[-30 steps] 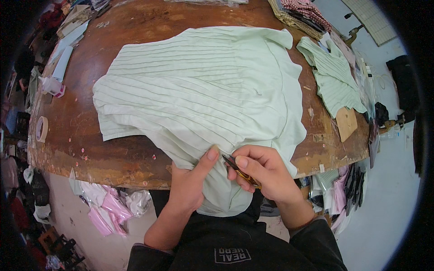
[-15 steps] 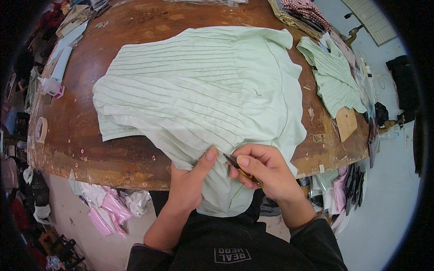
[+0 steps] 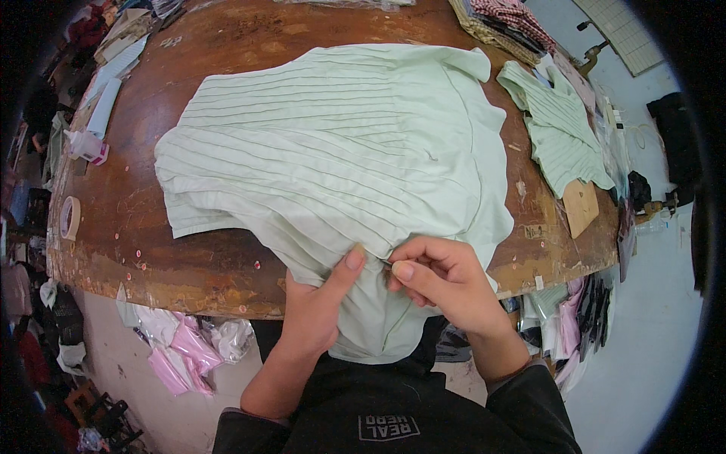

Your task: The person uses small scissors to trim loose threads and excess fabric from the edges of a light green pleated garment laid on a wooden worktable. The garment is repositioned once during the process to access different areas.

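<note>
A pale green pleated garment (image 3: 325,136) with a wavy right-hand edge lies spread over the wooden table, its near part hanging over the front edge toward my lap. My left hand (image 3: 318,303) pinches that near part, thumb on top and the other fingers beneath the cloth. Close beside it, my right hand (image 3: 442,284) is closed round small thread snips (image 3: 385,262). Only their dark tip shows, against the cloth between my hands; the rest is hidden in my fingers.
The brown table (image 3: 204,276) carries a tape roll (image 3: 69,218) and a white-and-pink bottle (image 3: 88,147) on the left. Another green pleated piece (image 3: 560,129) lies right, near a wooden board (image 3: 580,208) and folded cloths (image 3: 503,26). Pink packages (image 3: 181,352) lie on the floor.
My right hand has turned slightly and its fingers have curled further round the snips, whose yellow handle no longer shows. The left hand and garment have hardly moved.
</note>
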